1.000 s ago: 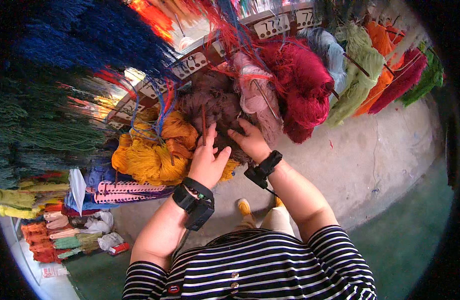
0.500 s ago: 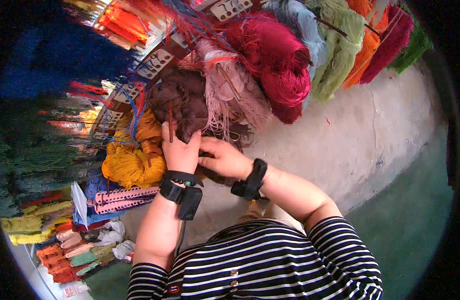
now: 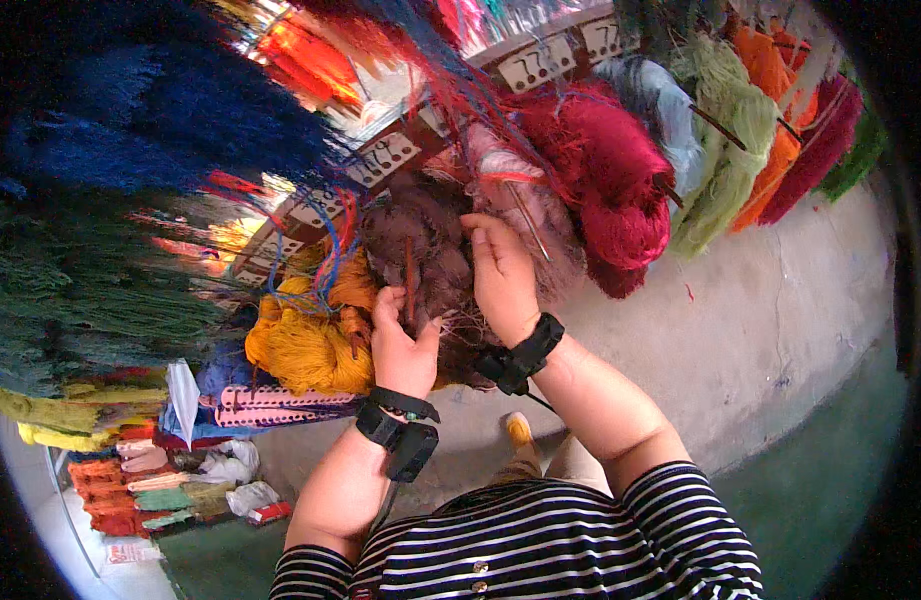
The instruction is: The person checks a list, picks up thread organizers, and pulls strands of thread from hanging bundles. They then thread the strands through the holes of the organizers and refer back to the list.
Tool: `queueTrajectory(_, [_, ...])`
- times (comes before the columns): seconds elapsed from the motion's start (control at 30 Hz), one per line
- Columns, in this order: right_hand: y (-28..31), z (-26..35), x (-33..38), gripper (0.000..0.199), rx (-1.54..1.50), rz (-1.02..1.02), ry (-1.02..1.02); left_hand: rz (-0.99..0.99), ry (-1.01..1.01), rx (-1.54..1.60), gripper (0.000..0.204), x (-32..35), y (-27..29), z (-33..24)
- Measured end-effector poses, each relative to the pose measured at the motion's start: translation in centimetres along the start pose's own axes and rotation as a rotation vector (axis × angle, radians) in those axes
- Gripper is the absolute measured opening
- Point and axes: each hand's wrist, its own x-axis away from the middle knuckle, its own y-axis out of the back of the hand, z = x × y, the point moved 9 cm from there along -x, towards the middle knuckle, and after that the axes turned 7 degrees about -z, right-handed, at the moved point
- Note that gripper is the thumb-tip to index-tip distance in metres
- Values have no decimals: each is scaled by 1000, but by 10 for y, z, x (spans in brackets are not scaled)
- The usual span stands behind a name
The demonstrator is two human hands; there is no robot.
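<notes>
wall rack (image 3: 400, 150), hanging yarn skeins (image 3: 600, 170)

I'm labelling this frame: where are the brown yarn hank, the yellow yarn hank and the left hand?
brown yarn hank (image 3: 420, 250), head view, upper middle of the bundle.
yellow yarn hank (image 3: 305, 350), head view, middle of the bundle.
left hand (image 3: 402, 345), head view, back of the hand.

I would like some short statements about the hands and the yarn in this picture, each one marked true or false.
1. Both hands are on the brown yarn bundle. True.
2. The left hand holds a pair of scissors. False: it grips only brown yarn.
3. A yellow yarn bundle hangs to the left of the left hand. True.
4. The right hand rests on the green yarn bundle. False: it is on the brown yarn; the green bundle hangs farther right.
5. Each wrist wears a black band. True.
</notes>
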Motion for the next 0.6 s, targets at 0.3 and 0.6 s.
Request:
queueTrajectory(0.3, [-19, -94, 47, 21, -120, 91, -454, 25, 85, 64, 59, -1, 12, 13])
queueTrajectory(0.6, [-83, -84, 1, 38, -33, 439, 100, 32, 80, 103, 55, -2, 6, 10])
